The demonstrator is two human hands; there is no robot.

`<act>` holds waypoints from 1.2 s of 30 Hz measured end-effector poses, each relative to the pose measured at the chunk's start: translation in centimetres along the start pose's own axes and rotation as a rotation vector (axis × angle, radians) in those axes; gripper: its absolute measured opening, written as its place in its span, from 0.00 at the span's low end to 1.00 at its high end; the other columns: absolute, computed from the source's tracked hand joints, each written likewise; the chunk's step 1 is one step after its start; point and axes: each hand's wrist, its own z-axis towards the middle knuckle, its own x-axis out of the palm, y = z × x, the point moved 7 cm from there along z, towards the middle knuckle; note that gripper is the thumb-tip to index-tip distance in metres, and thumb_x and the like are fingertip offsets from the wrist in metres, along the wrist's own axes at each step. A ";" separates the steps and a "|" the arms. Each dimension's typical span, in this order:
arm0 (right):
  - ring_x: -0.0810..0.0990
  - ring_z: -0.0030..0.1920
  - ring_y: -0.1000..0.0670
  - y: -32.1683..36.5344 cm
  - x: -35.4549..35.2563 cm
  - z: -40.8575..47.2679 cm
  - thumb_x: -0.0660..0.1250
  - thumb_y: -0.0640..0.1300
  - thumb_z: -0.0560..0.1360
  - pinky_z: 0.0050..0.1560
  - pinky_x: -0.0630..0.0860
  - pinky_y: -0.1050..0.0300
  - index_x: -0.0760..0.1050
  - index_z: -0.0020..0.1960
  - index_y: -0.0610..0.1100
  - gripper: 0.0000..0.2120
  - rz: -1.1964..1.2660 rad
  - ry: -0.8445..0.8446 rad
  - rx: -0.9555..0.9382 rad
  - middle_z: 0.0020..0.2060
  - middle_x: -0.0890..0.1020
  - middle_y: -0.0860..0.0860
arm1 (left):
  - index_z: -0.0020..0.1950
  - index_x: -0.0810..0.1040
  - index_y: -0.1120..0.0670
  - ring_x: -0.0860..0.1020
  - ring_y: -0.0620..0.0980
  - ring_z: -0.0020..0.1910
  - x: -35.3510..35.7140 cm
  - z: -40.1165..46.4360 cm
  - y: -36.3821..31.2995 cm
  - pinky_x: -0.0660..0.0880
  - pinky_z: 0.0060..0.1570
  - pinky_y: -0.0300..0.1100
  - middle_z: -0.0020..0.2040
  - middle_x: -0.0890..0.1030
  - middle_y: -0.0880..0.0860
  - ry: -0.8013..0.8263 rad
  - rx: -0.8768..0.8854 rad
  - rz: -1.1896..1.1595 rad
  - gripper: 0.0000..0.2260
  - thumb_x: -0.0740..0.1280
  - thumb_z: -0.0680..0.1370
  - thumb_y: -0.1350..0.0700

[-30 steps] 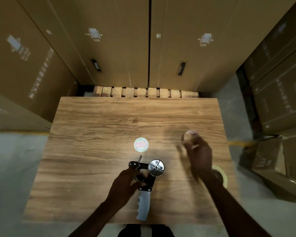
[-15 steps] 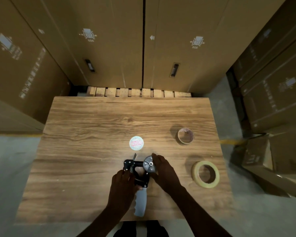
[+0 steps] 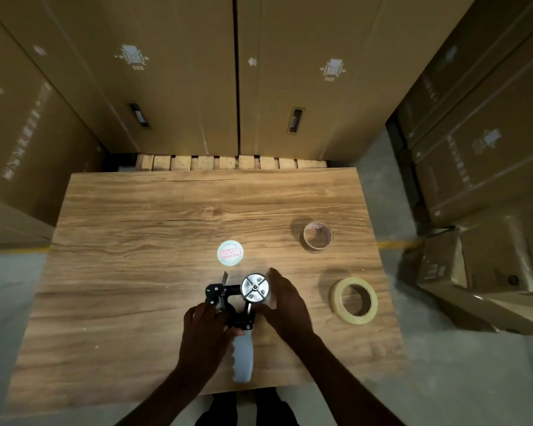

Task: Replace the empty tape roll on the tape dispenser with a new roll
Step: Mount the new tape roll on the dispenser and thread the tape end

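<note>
A black tape dispenser with a pale grey handle and a bare silver spool hub lies flat near the table's front edge. My left hand presses on its frame just above the handle. My right hand rests beside the hub on its right, fingers apart and holding nothing. The empty cardboard core stands at the right, further back. A new yellowish tape roll lies flat near the right edge, right of my right hand.
The wooden table carries a round sticker just behind the dispenser. Tall cardboard boxes stand behind the table, on a pallet, and at both sides. A smaller box lies on the floor at the right.
My right hand set the empty core down at the right and came back beside the dispenser's hub. My left hand stayed on the dispenser.
</note>
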 end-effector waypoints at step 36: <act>0.86 0.40 0.39 -10.9 -14.6 -1.5 0.72 0.45 0.74 0.43 0.74 0.56 0.84 0.50 0.35 0.13 0.082 -0.413 0.336 0.41 0.88 0.38 | 0.52 0.75 0.66 0.84 0.58 0.35 7.4 2.9 -13.9 0.83 0.33 0.50 0.43 0.82 0.64 0.748 -1.029 -1.543 0.23 0.68 0.78 0.44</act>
